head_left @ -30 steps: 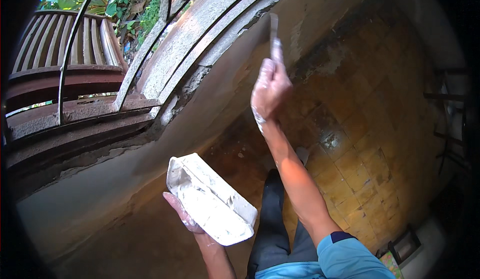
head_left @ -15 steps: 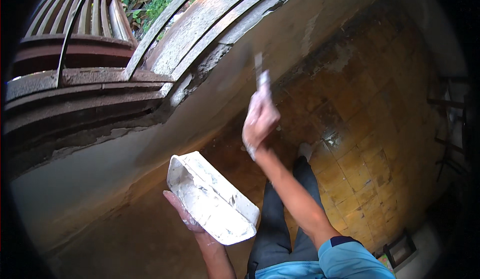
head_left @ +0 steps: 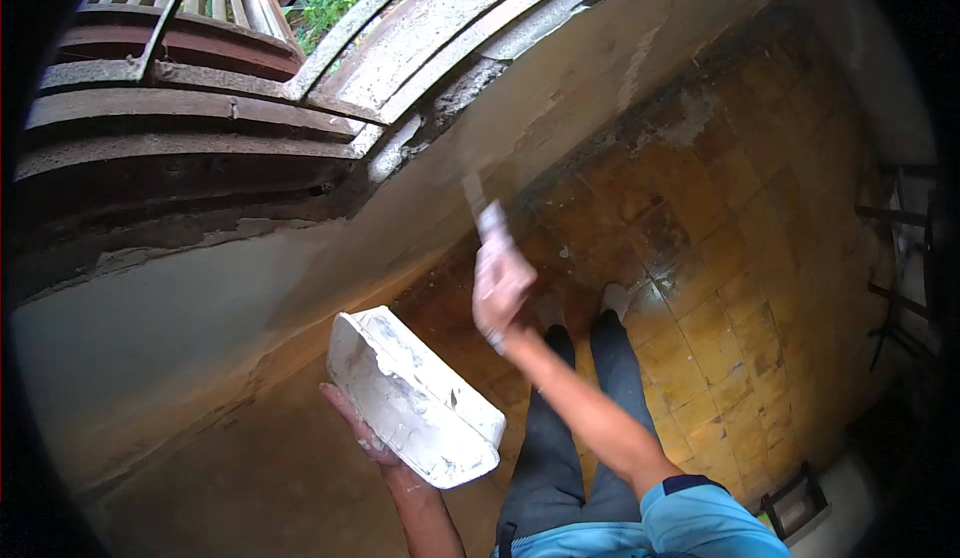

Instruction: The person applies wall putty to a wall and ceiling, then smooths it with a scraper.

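Note:
My left hand (head_left: 357, 422) supports a white rectangular mud pan (head_left: 462, 400) from its left side and underneath, and most of its fingers are hidden by it. White plaster (head_left: 405, 404) coats the inside and rim of the pan, which is tilted. Further forward, my right hand (head_left: 502, 283) is closed around a narrow, flat-bladed putty knife (head_left: 485, 212); motion blurs both. Its blade points up and left toward the wall (head_left: 420, 196), apart from the pan. Whether the blade touches the wall I cannot tell. White smears cover both hands.
Curved window bars (head_left: 350, 33) and a chipped sill (head_left: 440, 108) run along the upper left, with brown wooden slats (head_left: 200, 108) beside them. My feet stand on a worn yellow tiled floor (head_left: 715, 343). Dark furniture legs (head_left: 895, 258) show at the right edge.
My right hand with the putty knife has moved down and left, nearer the pan. The pan has shifted slightly left, and the whole view has turned a little.

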### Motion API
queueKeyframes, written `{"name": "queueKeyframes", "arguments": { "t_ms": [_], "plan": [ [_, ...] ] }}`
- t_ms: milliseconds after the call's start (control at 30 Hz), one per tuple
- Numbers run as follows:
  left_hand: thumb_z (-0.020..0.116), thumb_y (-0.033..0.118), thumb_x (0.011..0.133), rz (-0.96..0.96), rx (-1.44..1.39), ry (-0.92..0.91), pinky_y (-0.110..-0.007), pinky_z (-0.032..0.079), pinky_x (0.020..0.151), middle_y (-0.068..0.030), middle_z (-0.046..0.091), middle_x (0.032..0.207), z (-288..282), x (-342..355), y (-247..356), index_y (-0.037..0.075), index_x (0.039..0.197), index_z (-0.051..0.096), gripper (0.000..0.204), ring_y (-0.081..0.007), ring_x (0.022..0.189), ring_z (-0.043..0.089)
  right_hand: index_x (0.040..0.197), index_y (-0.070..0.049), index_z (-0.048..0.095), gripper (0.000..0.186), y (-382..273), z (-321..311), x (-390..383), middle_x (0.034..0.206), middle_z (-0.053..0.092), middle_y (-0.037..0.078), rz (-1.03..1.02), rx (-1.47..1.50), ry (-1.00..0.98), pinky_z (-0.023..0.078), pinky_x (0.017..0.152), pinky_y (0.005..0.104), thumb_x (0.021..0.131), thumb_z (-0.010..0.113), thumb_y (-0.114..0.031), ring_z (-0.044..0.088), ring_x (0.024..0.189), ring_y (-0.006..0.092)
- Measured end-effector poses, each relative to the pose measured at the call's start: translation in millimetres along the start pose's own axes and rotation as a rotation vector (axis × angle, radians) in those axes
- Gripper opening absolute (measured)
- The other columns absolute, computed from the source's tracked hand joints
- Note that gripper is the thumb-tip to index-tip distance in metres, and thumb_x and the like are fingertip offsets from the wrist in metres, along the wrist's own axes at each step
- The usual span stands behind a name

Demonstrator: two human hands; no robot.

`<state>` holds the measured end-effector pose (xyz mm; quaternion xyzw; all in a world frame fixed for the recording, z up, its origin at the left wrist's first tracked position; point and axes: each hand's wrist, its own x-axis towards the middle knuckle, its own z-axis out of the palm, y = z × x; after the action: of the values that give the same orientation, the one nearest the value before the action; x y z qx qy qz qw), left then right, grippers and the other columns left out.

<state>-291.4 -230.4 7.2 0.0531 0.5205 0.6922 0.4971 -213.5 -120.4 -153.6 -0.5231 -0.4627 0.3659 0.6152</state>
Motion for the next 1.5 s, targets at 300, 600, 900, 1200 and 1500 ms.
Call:
{"name": "queueKeyframes", "arguments": {
  "t_ms": [300, 600, 900, 1200, 1500],
  "plan": [
    [0.03, 0.064, 0.091, -0.012, 0.026, 0.072, -0.037, 0.046, 0.096, -0.0085, 0.048, 0.13, -17.9, 9.2, -40.8, 0.007, 0.139, 0.033, 0.075, -0.0224, 0.114, 0.052, 0.124, 0.002, 0.055, 0.035, 118.2, -34.3, 150.0, 0.123, 0.056, 0.022, 0.134, -0.159, 0.246, 0.039, 0.1, 0.0355, 0.094, 0.044, -0.014, 0.053, 0.118, 0.0301],
    [0.029, 0.061, 0.094, 0.022, 0.071, 0.025, -0.035, 0.045, 0.096, -0.0071, 0.05, 0.13, -5.6, 28.9, -75.8, 0.007, 0.139, 0.034, 0.071, -0.0203, 0.114, 0.052, 0.12, 0.009, 0.053, 0.038, 113.1, -33.0, 30.2, 0.119, 0.056, 0.029, 0.452, -0.089, -0.036, 0.048, 0.089, 0.0422, 0.083, 0.046, 0.006, 0.059, 0.106, 0.0378],
    [0.027, 0.062, 0.093, -0.035, 0.06, -0.025, -0.036, 0.046, 0.095, -0.0068, 0.05, 0.129, 12.3, 34.7, -90.4, 0.008, 0.139, 0.034, 0.071, -0.0204, 0.113, 0.053, 0.129, 0.003, 0.048, 0.04, 110.5, -32.2, 120.6, 0.117, 0.06, 0.024, 0.28, -0.218, -0.055, 0.046, 0.089, 0.0354, 0.09, 0.045, -0.003, 0.06, 0.106, 0.0305],
    [0.019, 0.061, 0.094, -0.033, 0.017, -0.093, -0.038, 0.048, 0.095, -0.0089, 0.047, 0.133, 27.0, 22.4, -37.0, 0.009, 0.141, 0.029, 0.071, -0.0209, 0.113, 0.054, 0.121, 0.011, 0.052, 0.033, 74.2, -59.5, 147.7, 0.121, 0.056, 0.025, 0.107, -0.256, 0.389, 0.044, 0.097, 0.0368, 0.092, 0.046, -0.005, 0.056, 0.113, 0.0338],
    [0.028, 0.064, 0.092, 0.064, 0.002, -0.108, -0.039, 0.048, 0.095, -0.0082, 0.049, 0.131, 1.0, 7.3, -17.3, 0.01, 0.14, 0.034, 0.072, -0.0231, 0.114, 0.054, 0.095, 0.008, 0.065, 0.025, 38.8, 39.8, 2.6, 0.079, 0.064, 0.021, -0.056, 0.109, -0.104, 0.053, 0.062, 0.0358, 0.073, 0.053, 0.007, 0.064, 0.068, 0.0296]
  ]
}}
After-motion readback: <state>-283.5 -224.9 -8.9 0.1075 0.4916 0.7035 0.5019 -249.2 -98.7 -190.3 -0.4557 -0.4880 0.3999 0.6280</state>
